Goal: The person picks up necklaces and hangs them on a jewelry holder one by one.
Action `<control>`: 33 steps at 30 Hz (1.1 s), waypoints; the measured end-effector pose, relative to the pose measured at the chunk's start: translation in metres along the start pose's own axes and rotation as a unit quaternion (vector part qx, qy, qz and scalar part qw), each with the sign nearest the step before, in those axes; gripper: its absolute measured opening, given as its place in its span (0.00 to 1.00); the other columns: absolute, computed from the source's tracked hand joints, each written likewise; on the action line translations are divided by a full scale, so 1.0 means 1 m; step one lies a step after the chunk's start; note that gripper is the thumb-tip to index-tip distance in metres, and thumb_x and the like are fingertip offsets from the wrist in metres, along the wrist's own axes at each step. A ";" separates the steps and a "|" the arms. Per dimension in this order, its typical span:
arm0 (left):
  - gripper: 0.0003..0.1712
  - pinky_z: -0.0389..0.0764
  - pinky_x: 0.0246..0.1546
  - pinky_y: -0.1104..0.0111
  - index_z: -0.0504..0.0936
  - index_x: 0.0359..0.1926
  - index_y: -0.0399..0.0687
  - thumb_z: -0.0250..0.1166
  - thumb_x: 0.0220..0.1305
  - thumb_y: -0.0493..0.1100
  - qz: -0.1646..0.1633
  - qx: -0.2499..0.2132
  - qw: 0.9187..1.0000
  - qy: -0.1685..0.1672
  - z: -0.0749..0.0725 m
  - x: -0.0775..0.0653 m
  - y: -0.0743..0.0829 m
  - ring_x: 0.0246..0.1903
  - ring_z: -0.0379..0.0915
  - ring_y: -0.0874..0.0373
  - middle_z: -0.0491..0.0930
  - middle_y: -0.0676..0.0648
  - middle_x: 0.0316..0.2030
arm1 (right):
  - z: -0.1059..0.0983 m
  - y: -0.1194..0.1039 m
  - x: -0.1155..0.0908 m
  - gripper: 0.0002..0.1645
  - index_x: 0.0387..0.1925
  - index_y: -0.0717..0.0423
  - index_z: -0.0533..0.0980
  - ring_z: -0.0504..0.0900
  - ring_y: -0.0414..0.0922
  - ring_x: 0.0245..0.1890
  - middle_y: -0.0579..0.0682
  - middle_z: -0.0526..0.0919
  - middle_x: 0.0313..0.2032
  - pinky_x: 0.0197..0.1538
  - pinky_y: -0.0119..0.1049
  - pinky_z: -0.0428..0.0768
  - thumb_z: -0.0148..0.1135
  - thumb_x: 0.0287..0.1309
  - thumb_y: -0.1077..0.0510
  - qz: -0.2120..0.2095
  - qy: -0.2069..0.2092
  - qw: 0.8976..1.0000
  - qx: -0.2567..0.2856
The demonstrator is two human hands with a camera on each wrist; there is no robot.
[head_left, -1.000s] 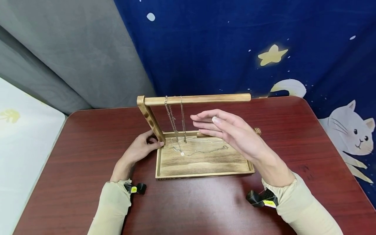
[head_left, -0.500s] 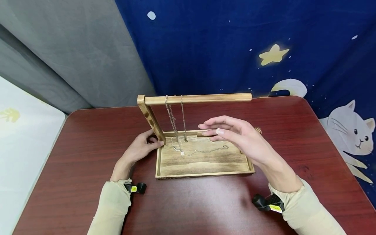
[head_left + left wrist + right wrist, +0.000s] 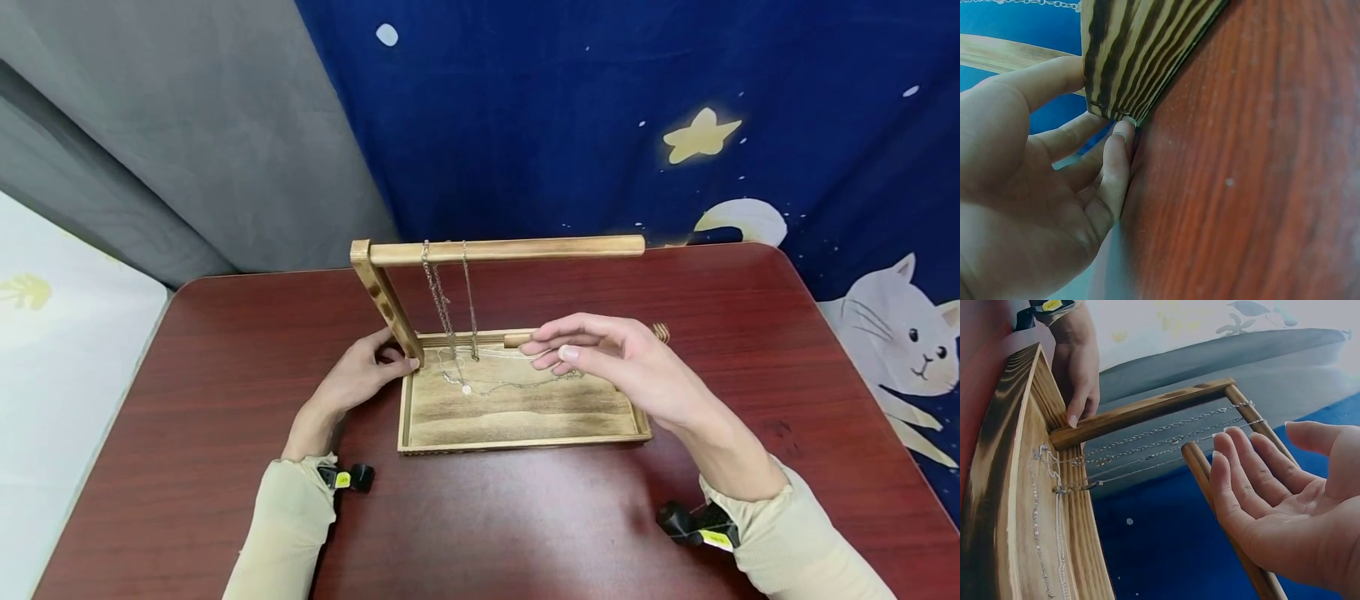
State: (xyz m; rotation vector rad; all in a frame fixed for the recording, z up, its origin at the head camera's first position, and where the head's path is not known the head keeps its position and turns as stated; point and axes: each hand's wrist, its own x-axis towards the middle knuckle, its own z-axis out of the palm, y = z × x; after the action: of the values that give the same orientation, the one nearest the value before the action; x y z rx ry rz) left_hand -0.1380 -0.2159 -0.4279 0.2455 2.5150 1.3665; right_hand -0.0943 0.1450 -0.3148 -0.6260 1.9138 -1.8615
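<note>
A wooden jewelry stand has a shallow tray (image 3: 517, 427), a slanted post (image 3: 392, 310) and a top bar (image 3: 555, 248). Several thin chain necklaces (image 3: 471, 300) hang from the bar's left part. Other necklaces (image 3: 525, 386) lie along the tray floor. My left hand (image 3: 356, 377) grips the tray's back left corner, thumb by the post's foot; in the left wrist view its fingers (image 3: 1119, 156) reach round the striped corner (image 3: 1141, 62). My right hand (image 3: 626, 362), fingers relaxed and slightly bent, hovers over the tray's right side and holds nothing. It hides part of the lower rod (image 3: 516, 340).
The stand rests on a dark red table (image 3: 255, 350). Behind it hang a grey curtain (image 3: 210, 125) and a blue curtain (image 3: 510, 117). The top bar's right end is free, above and beyond my right hand. A striped wooden end (image 3: 660, 332) shows past my right wrist.
My right hand has drawn away from the hanging necklaces, moving right and down over the tray. My left hand has kept its hold on the corner.
</note>
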 end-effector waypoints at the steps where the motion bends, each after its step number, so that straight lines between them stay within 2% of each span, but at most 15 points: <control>1: 0.27 0.73 0.40 0.67 0.75 0.62 0.41 0.69 0.65 0.46 -0.001 -0.002 1.000 -0.002 0.000 0.000 0.000 0.36 0.76 0.54 0.83 0.44 0.35 | 0.000 0.001 -0.001 0.18 0.59 0.62 0.76 0.82 0.55 0.52 0.56 0.83 0.53 0.54 0.47 0.78 0.55 0.71 0.64 0.000 -0.001 1.000 -0.003; 10: 0.34 0.72 0.42 0.67 0.69 0.67 0.38 0.69 0.65 0.45 -0.007 -0.006 1.000 -0.006 0.001 0.002 0.003 0.37 0.76 0.54 0.83 0.44 0.36 | -0.003 0.017 -0.005 0.17 0.57 0.62 0.78 0.83 0.55 0.52 0.53 0.84 0.53 0.51 0.43 0.80 0.56 0.70 0.65 -0.016 -0.007 0.999 -0.049; 18: 0.33 0.72 0.42 0.67 0.69 0.67 0.39 0.68 0.65 0.46 -0.009 0.003 1.000 -0.006 0.000 0.002 0.002 0.36 0.76 0.54 0.82 0.44 0.36 | 0.003 0.034 -0.011 0.17 0.56 0.57 0.80 0.83 0.50 0.54 0.49 0.85 0.52 0.54 0.38 0.79 0.60 0.69 0.61 0.015 -0.014 0.996 -0.082; 22: 0.29 0.72 0.41 0.68 0.73 0.64 0.40 0.68 0.65 0.45 -0.007 0.002 1.000 -0.002 0.000 0.002 0.000 0.36 0.76 0.54 0.82 0.44 0.35 | 0.007 0.044 -0.012 0.15 0.55 0.57 0.80 0.83 0.51 0.53 0.47 0.85 0.51 0.52 0.38 0.79 0.60 0.69 0.62 0.017 -0.010 0.996 -0.092; 27: 0.26 0.72 0.40 0.68 0.75 0.61 0.41 0.68 0.65 0.45 -0.003 0.004 1.000 -0.001 0.000 0.000 0.000 0.35 0.76 0.55 0.82 0.45 0.33 | 0.010 0.054 -0.014 0.14 0.53 0.53 0.81 0.83 0.53 0.52 0.45 0.85 0.51 0.49 0.35 0.80 0.60 0.68 0.60 0.030 -0.002 0.992 -0.119; 33: 0.28 0.72 0.41 0.69 0.74 0.62 0.40 0.69 0.65 0.45 -0.003 0.005 1.000 0.001 0.000 0.000 0.000 0.35 0.76 0.55 0.82 0.45 0.34 | 0.009 0.063 -0.015 0.15 0.53 0.54 0.81 0.83 0.56 0.49 0.52 0.85 0.50 0.45 0.35 0.81 0.63 0.66 0.60 0.028 0.023 0.993 -0.113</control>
State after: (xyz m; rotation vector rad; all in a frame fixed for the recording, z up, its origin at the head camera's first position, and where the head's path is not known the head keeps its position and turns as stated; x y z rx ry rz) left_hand -0.1379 -0.2154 -0.4278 0.2375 2.5227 1.3517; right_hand -0.0791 0.1468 -0.3785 -0.5942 2.1691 -1.6518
